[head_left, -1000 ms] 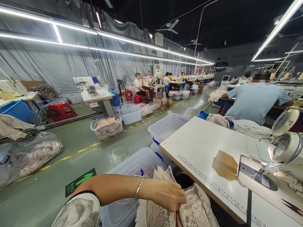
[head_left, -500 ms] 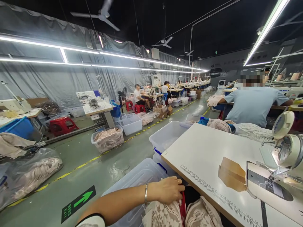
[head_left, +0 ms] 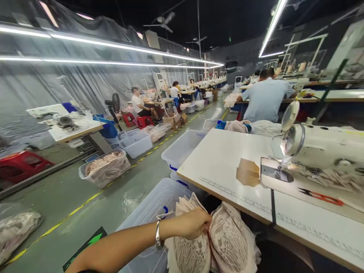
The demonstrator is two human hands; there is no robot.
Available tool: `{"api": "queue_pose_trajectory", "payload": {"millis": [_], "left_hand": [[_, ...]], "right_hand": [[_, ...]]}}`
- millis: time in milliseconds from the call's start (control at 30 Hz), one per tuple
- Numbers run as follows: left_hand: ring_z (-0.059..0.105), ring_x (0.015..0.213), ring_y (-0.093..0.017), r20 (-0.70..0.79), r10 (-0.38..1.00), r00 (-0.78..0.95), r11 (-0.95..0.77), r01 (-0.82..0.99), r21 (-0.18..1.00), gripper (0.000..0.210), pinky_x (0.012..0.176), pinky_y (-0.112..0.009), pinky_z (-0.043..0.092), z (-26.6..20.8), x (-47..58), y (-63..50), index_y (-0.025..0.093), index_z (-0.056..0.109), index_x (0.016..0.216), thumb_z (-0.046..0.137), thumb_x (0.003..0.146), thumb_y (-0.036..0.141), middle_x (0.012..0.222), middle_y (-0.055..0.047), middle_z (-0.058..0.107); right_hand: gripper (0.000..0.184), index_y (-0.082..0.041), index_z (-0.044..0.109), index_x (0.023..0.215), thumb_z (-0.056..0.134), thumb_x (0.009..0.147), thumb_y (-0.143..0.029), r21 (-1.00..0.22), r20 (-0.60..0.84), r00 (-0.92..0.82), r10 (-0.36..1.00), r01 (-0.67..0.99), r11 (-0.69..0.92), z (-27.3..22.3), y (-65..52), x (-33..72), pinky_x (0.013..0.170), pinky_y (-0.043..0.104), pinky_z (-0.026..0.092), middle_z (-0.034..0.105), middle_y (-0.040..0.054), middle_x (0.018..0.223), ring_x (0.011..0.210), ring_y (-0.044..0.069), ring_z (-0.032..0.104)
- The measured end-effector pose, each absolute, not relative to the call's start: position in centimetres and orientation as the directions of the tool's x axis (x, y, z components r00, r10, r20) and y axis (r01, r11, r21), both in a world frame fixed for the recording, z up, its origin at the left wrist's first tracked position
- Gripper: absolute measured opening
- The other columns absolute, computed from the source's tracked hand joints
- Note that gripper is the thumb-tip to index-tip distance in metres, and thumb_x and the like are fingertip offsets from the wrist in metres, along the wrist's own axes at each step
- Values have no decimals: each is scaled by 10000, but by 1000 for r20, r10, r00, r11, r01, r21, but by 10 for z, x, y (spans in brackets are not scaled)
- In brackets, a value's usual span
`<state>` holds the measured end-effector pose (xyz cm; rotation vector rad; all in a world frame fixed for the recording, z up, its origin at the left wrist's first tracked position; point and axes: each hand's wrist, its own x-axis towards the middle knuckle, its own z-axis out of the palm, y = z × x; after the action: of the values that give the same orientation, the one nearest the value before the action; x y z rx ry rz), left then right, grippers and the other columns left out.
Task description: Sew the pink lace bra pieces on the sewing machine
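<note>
My left hand [head_left: 196, 223] reaches in from the lower left, a silver bracelet on its wrist. Its fingers are closed at the middle of a stack of beige lace bra cups [head_left: 233, 235], between two rounded halves. The stack lies low in front of me, beside the front edge of a white sewing table [head_left: 224, 151]. Under my forearm is a clear plastic bin lid [head_left: 148, 204]. My right hand is out of sight.
On the table stand a sewing machine [head_left: 321, 148], orange-handled thread snips [head_left: 327, 197] and a brown cardboard piece [head_left: 248, 172]. Plastic bins [head_left: 184, 148] line the table's left side. A person in light blue [head_left: 264, 100] sits ahead. A yellow-striped aisle [head_left: 85, 201] runs at left.
The view has turned right, bringing more of the machine and the snips into sight. My left hand has gone from lying over the lace to a closed grip, and more of the cups shows.
</note>
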<state>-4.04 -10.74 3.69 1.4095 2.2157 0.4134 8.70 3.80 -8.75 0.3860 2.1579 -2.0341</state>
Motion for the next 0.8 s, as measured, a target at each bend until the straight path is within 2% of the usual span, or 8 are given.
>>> {"api": "queue_pose_trajectory", "payload": {"millis": [100, 167, 267, 367, 433, 600, 700, 800], "left_hand": [[564, 654, -105, -240, 921, -307, 390, 706, 591, 201, 646, -188, 431, 44, -41, -115, 180, 558, 746, 511, 804, -7, 686, 40, 608], [565, 712, -129, -229, 919, -320, 390, 656, 646, 193, 697, -224, 430, 44, -47, -121, 169, 588, 852, 441, 884, 48, 772, 4, 624], [601, 832, -156, -138, 970, -201, 241, 710, 661, 181, 773, -250, 439, 34, -59, -126, 178, 634, 1012, 458, 967, 179, 921, -29, 651], [570, 845, -177, -12, 989, -150, 136, 856, 498, 203, 823, -295, 436, 21, -61, -124, 173, 640, 787, 520, 950, 186, 864, -42, 594], [531, 815, -190, 38, 962, -271, 235, 890, 391, 302, 823, -336, 427, 11, -56, -118, 167, 600, 675, 481, 951, 134, 799, -43, 543], [540, 794, -177, -10, 812, -583, 483, 662, 574, 268, 788, -320, 441, -7, -41, -108, 141, 684, 702, 545, 931, 143, 765, -27, 536], [562, 705, -125, -96, 888, -450, 388, 619, 683, 219, 698, -234, 451, -3, -38, -112, 163, 745, 753, 599, 916, 175, 716, 13, 569], [562, 664, -102, -200, 955, -219, 281, 452, 847, 187, 648, -194, 438, 7, -40, -118, 180, 767, 780, 666, 900, 284, 689, 35, 589]], "right_hand": [[246, -165, 671, 1022, 650, 965, -404, -849, -527, -849, -47, 528, -18, -90, 52, 125, 559, 244, 529, 681, 26, 889, 673, 117, 614], [301, -150, 632, 751, 626, 942, -384, -725, -660, -721, -209, 685, -75, -92, 61, 145, 350, 176, 242, 475, -65, 493, 369, 56, 329], [292, -166, 609, 752, 653, 887, -422, -606, -714, -627, -312, 776, -176, -97, 72, 158, 359, 168, 123, 366, -119, 416, 335, 28, 182], [371, -143, 637, 735, 719, 825, -493, -551, -703, -578, -414, 811, -196, -97, 75, 158, 362, 183, 104, 392, -105, 405, 336, 22, 183], [443, -139, 632, 665, 774, 770, -546, -576, -663, -597, -451, 792, -202, -91, 71, 156, 363, 197, 95, 379, -96, 380, 335, 24, 206], [536, -138, 700, 725, 740, 782, -669, -799, -384, -880, -279, 468, -377, -61, 54, 144, 417, 217, 207, 341, -104, 372, 365, 35, 234], [540, -140, 746, 936, 717, 812, -665, -862, -300, -954, -26, 282, -422, -47, 49, 126, 455, 232, 256, 314, -122, 383, 389, 49, 215], [552, -134, 731, 1096, 673, 864, -632, -907, -235, -972, -24, 228, -355, -42, 47, 106, 475, 237, 283, 341, -122, 407, 392, 56, 239]]}}
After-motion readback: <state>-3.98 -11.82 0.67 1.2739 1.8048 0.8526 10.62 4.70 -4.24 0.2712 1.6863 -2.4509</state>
